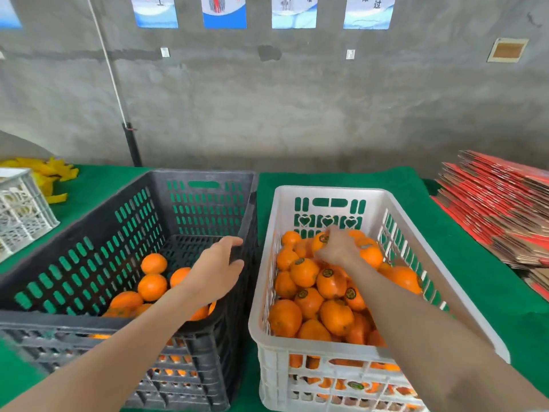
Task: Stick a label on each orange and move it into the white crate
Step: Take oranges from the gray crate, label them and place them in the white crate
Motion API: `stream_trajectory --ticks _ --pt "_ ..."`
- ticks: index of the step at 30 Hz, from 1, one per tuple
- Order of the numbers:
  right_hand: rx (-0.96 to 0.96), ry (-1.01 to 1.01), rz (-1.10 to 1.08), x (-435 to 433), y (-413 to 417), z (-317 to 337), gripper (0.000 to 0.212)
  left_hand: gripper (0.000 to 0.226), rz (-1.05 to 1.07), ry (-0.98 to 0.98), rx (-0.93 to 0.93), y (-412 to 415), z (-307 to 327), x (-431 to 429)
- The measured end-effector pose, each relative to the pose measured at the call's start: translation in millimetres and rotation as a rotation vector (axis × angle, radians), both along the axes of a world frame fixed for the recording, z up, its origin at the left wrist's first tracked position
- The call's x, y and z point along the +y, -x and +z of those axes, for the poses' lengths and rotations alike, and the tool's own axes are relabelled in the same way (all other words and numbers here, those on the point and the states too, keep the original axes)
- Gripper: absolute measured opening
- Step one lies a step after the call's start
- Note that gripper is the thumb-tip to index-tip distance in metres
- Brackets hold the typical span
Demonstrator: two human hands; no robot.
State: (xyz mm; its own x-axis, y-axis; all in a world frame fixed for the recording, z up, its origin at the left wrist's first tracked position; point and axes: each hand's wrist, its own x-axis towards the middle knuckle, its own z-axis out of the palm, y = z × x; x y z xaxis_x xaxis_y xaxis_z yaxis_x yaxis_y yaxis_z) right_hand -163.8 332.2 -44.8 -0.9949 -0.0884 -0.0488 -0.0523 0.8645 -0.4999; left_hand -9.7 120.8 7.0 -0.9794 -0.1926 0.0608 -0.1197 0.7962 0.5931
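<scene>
Green felt (416, 185) covers the work table, and two crates stand on it side by side, nearly touching.

1. Black crate (89, 233), left: holds a few unlabelled oranges (152, 286), gathered at its near right end.
2. White crate (326, 194), right: filled with oranges (309, 301), most of them showing a round dark label on top.
3. Left hand (215, 272): hangs over the black crate close to its right wall. Fingers are loosely extended and the thumb is spread; it holds nothing.
4. Right hand (338, 248): reaches to the far end of the white crate, at a labelled orange (320, 241) on top of the pile. Motion blur hides the fingers, so its grip cannot be determined.

Further back:
- Right: a stack of flattened red cartons (499, 209).
- Left: a smaller white crate (20, 215) and yellow strips (50, 173).
- Behind: a grey concrete wall (267, 99) with posters (224, 11).
</scene>
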Motion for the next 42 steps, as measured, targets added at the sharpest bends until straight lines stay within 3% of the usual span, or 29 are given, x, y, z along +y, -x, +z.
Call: stream_trajectory --ticks 4,7,9,11,13,16,18,21,23,25,27,32,38,42 --pt "-0.062 -0.004 0.039 -7 7 -9 0.044 0.05 -0.038 -0.149 -0.028 3 1 -15" --pt "-0.044 -0.162 -0.032 -13 4 4 0.073 0.032 0.013 -0.471 -0.054 2 14 -41" --pt "0.229 -0.044 0.034 -29 -15 23 0.067 0.026 0.088 -0.489 0.014 2 24 -70" --pt "0.53 0.192 0.222 -58 -51 47 0.046 0.025 0.155 -0.463 0.076 -2 30 -99" --pt "0.68 0.35 0.445 -92 -94 66 0.028 0.026 0.173 -0.422 0.079 -5 29 -122" --pt "0.645 0.396 0.71 -140 -140 73 0.022 0.023 0.111 -0.256 -0.018 -2 19 -142" --pt "0.476 0.347 0.762 -161 -152 66 0.028 0.027 -0.038 0.019 -0.167 3 12 -149" --pt "0.285 0.148 0.807 -174 -149 51 0.035 0.05 -0.271 0.438 -0.553 10 -3 -159" --pt "0.242 0.087 0.807 -178 -145 49 0.034 0.065 -0.295 0.642 -0.874 14 -17 -167" --pt "0.236 0.11 0.784 -180 -144 48 0.033 0.068 -0.277 0.785 -1.12 14 -29 -172" --pt "0.246 0.113 0.765 -181 -142 47 0.032 0.06 -0.293 0.877 -1.208 14 -39 -173" --pt "0.246 0.164 0.701 -178 -142 43 0.033 0.046 -0.305 0.926 -1.241 15 -45 -166" --pt "0.278 0.207 0.661 -177 -147 46 0.028 0.048 -0.113 0.629 -0.992 10 -47 -176" --pt "0.346 0.265 0.618 -176 -147 49 0.025 0.056 -0.19 0.312 -0.749 11 -25 -169"
